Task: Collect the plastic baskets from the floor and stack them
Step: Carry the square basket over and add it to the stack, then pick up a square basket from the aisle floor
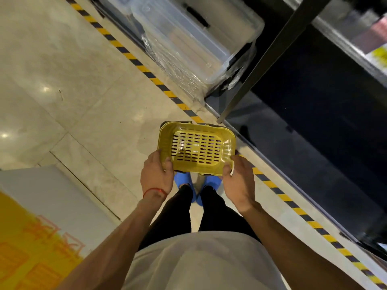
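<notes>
A yellow plastic basket (196, 146) with a slotted bottom hangs in front of me above the floor, its open side facing up. A second rim shows just under its far edge, so it looks nested in another basket. My left hand (156, 173) grips the near left corner of the rim, thumb over the edge. My right hand (238, 178) holds the near right corner the same way. My blue shoes (207, 183) are directly below the basket.
A dark shelf unit (303, 143) runs along the right behind a yellow-black striped floor line (134, 59). Clear plastic tubs (188, 38) wrapped in film stand at its far end. A white and yellow box (31, 216) sits at my lower left on the tiled floor.
</notes>
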A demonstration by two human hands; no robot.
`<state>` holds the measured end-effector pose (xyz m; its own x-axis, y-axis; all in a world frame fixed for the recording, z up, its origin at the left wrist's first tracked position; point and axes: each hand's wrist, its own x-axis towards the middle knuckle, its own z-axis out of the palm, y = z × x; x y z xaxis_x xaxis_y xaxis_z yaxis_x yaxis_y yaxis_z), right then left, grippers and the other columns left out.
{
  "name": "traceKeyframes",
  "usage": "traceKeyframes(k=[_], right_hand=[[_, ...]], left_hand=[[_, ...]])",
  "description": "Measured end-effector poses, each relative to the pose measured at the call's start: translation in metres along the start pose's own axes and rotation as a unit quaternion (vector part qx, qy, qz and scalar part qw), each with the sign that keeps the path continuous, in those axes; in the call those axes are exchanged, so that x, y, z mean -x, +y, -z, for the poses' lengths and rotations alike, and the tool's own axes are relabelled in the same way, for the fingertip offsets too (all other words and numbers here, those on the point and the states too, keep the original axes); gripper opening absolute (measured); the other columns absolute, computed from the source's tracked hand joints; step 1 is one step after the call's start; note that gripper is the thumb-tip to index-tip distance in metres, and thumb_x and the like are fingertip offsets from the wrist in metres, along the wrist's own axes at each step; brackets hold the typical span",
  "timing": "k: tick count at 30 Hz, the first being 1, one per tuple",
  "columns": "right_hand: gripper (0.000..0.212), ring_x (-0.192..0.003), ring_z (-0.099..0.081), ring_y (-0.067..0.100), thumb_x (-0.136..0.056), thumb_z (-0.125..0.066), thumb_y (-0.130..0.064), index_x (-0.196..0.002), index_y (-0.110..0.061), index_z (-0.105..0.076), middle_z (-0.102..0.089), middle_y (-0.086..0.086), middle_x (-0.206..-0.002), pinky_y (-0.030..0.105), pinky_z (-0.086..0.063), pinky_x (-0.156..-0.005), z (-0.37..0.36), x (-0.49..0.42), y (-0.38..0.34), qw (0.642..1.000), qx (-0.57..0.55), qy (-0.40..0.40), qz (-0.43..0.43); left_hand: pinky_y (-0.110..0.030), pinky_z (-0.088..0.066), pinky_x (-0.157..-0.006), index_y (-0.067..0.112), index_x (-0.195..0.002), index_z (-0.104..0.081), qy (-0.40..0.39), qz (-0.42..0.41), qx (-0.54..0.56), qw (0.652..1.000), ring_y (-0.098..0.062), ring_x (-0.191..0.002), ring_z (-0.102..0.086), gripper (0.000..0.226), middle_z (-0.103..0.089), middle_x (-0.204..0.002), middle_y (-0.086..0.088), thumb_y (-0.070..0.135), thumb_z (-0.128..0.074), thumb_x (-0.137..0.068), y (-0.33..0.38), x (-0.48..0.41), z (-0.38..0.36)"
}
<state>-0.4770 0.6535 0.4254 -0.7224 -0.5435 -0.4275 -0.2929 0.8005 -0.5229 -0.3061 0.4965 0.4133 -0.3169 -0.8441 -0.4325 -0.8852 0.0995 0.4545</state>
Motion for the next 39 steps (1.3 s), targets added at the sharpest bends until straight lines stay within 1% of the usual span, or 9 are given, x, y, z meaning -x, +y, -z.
traceKeyframes(k=[3, 5, 8, 11, 13, 17, 21, 31, 39], right_hand=[[0.028, -0.117, -0.052, 0.025, -0.099, -0.054, -0.024, -0.125, -0.015, -0.062, -0.063, 0.005, -0.125, 0.036, -0.047, -0.092, 0.015, 0.015, -0.015, 1.0, 0.017, 0.018, 0.019], [0.029, -0.113, -0.056, 0.027, -0.098, -0.058, -0.024, -0.124, -0.013, -0.064, -0.065, 0.006, -0.122, 0.037, -0.048, -0.091, 0.022, 0.025, -0.027, 0.998, 0.026, 0.052, 0.039], [0.035, -0.114, -0.055, 0.03, -0.099, -0.051, -0.029, -0.126, -0.011, -0.065, -0.064, 0.009, -0.125, 0.043, -0.046, -0.1, 0.026, 0.042, -0.048, 0.995, 0.062, 0.073, 0.039], [0.034, -0.113, -0.054, 0.029, -0.099, -0.051, -0.027, -0.123, -0.01, -0.067, -0.065, 0.01, -0.124, 0.044, -0.046, -0.102, 0.02, 0.064, -0.074, 0.987, 0.112, 0.101, 0.063], [0.033, -0.111, -0.055, 0.029, -0.098, -0.052, -0.027, -0.12, -0.011, -0.069, -0.066, 0.009, -0.121, 0.045, -0.047, -0.099, 0.013, 0.079, -0.091, 0.981, 0.128, 0.129, 0.068], [0.032, -0.109, -0.055, 0.028, -0.095, -0.053, -0.03, -0.118, -0.013, -0.069, -0.065, 0.006, -0.119, 0.044, -0.046, -0.098, 0.001, 0.112, -0.114, 0.976, 0.12, 0.181, 0.029], [0.032, -0.108, -0.055, 0.026, -0.094, -0.052, -0.032, -0.115, -0.015, -0.07, -0.066, 0.004, -0.118, 0.043, -0.046, -0.095, -0.004, 0.152, -0.116, 0.966, 0.089, 0.241, -0.014], [0.032, -0.109, -0.058, 0.029, -0.093, -0.054, -0.033, -0.114, -0.014, -0.07, -0.066, 0.002, -0.115, 0.044, -0.045, -0.093, 0.006, 0.274, -0.045, 0.924, 0.112, 0.353, -0.097], [0.027, -0.108, -0.058, 0.028, -0.092, -0.061, -0.03, -0.112, -0.015, -0.07, -0.067, 0.002, -0.114, 0.043, -0.043, -0.094, 0.027, 0.395, 0.06, 0.845, 0.073, 0.453, -0.275]], left_hand=[[-0.04, -0.048, -0.087, 0.018, -0.135, -0.05, 0.0, -0.084, -0.05, 0.995, -0.029, -0.115, -0.053, 0.049, -0.057, -0.133, -0.006, 0.044, -0.039, -0.095, 0.005, 0.012, 0.026], [-0.04, -0.049, -0.085, 0.017, -0.133, -0.052, -0.003, -0.142, -0.083, 0.986, -0.03, -0.111, -0.055, 0.047, -0.058, -0.129, -0.007, 0.041, -0.04, -0.095, 0.007, 0.016, 0.043], [-0.04, -0.049, -0.082, 0.015, -0.129, -0.055, -0.014, -0.223, -0.128, 0.966, -0.032, -0.102, -0.059, 0.043, -0.063, -0.122, -0.009, 0.036, -0.042, -0.095, 0.008, 0.018, 0.067], [-0.041, -0.045, -0.085, 0.017, -0.121, -0.061, 0.008, -0.309, -0.178, 0.934, -0.031, -0.097, -0.06, 0.037, -0.067, -0.112, -0.006, 0.034, -0.043, -0.094, 0.007, 0.015, 0.09], [-0.041, -0.043, -0.088, 0.018, -0.122, -0.062, 0.001, -0.358, -0.209, 0.91, -0.029, -0.101, -0.059, 0.037, -0.067, -0.115, -0.003, 0.034, -0.044, -0.094, 0.006, 0.013, 0.105], [-0.04, -0.044, -0.085, 0.017, -0.124, -0.062, -0.021, -0.451, -0.228, 0.862, -0.027, -0.101, -0.058, 0.038, -0.066, -0.116, -0.003, 0.035, -0.046, -0.094, 0.008, 0.01, 0.128], [-0.039, -0.045, -0.082, 0.019, -0.124, -0.061, -0.033, -0.512, -0.235, 0.826, -0.026, -0.1, -0.057, 0.039, -0.065, -0.117, -0.001, 0.038, -0.043, -0.095, 0.018, 0.018, 0.137], [-0.043, -0.048, -0.086, 0.019, -0.127, -0.061, -0.109, -0.657, -0.249, 0.704, -0.028, -0.105, -0.058, 0.043, -0.065, -0.122, -0.003, 0.041, -0.038, -0.098, 0.079, 0.106, 0.107], [-0.043, -0.046, -0.092, 0.019, -0.129, -0.059, -0.155, -0.737, -0.253, 0.607, -0.025, -0.112, -0.056, 0.036, -0.062, -0.127, 0.001, 0.036, -0.047, -0.099, 0.104, 0.237, 0.026]])
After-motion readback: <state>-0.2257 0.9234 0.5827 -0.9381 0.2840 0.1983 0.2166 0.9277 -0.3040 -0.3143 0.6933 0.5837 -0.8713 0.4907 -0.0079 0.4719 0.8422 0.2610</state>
